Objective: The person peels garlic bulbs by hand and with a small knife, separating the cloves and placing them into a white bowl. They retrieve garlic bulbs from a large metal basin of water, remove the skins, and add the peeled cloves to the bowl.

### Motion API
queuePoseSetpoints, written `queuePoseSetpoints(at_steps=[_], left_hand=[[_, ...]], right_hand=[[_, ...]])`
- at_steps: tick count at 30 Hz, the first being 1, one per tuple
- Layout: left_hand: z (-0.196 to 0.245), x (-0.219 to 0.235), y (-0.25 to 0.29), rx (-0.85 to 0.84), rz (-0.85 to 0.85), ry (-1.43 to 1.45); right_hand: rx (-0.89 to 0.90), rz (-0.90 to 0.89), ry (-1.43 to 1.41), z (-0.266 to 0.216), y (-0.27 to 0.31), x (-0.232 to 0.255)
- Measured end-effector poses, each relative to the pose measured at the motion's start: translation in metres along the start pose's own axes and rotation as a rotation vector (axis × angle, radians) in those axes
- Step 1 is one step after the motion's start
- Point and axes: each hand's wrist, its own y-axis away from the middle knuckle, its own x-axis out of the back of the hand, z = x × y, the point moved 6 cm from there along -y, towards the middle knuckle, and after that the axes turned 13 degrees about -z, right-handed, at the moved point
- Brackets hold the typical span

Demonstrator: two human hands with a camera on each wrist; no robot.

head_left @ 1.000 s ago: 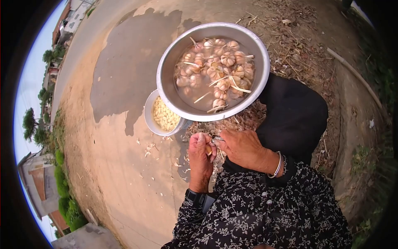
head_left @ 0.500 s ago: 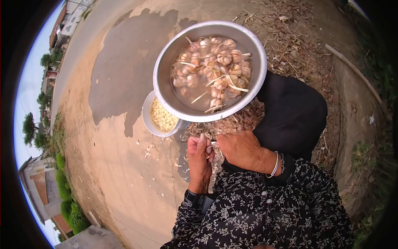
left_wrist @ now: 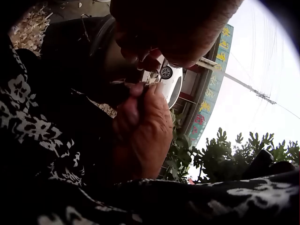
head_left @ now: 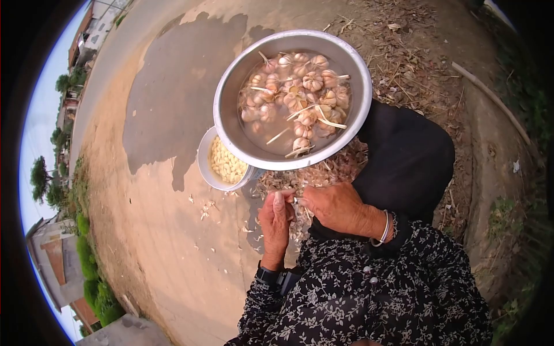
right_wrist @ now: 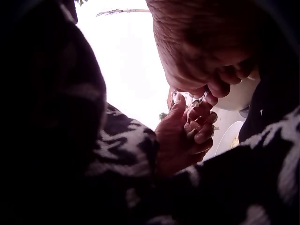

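My left hand (head_left: pixel 275 218) holds a garlic clove (right_wrist: pixel 191 125) in its curled fingers, which mostly hide it in the head view. Against its fingertips, my right hand (head_left: pixel 339 209) pinches a small shiny metal tool (head_left: pixel 298 200), perhaps a little knife; most of it is inside the fist. Both hands meet just below a big metal basin (head_left: pixel 365 86), where whole garlic bulbs (head_left: pixel 312 81) sit in cloudy water. A white bucket (head_left: pixel 203 163) of peeled garlic cloves (head_left: pixel 227 163) stands at the basin's lower left.
Papery garlic skins (head_left: pixel 340 164) lie heaped under the basin and scattered over the concrete. To the right of the basin is a knee in black trousers (head_left: pixel 407 155). Dry leaves (head_left: pixel 404 69) and a long stick (head_left: pixel 490 98) lie farther right.
The clove that showed in my left fingers a second ago is now covered. My left fingers have shifted and stretch toward the right hand. Basin and bucket appear slightly farther left.
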Motion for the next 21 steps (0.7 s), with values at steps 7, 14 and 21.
queuePoseSetpoints(at_steps=[7,14,21], left_hand=[[-0.024,-0.007,0.0,0.234,-0.121,0.715],[-0.034,-0.014,-0.005,0.269,-0.172,1.286],[-0.024,-0.002,-0.008,0.12,-0.213,0.958]], right_hand=[[0.059,0.06,-0.088,0.005,0.002,-0.006],[-0.016,0.037,-0.025,0.011,0.007,-0.006],[-0.033,0.043,-0.003,0.011,0.007,-0.004]])
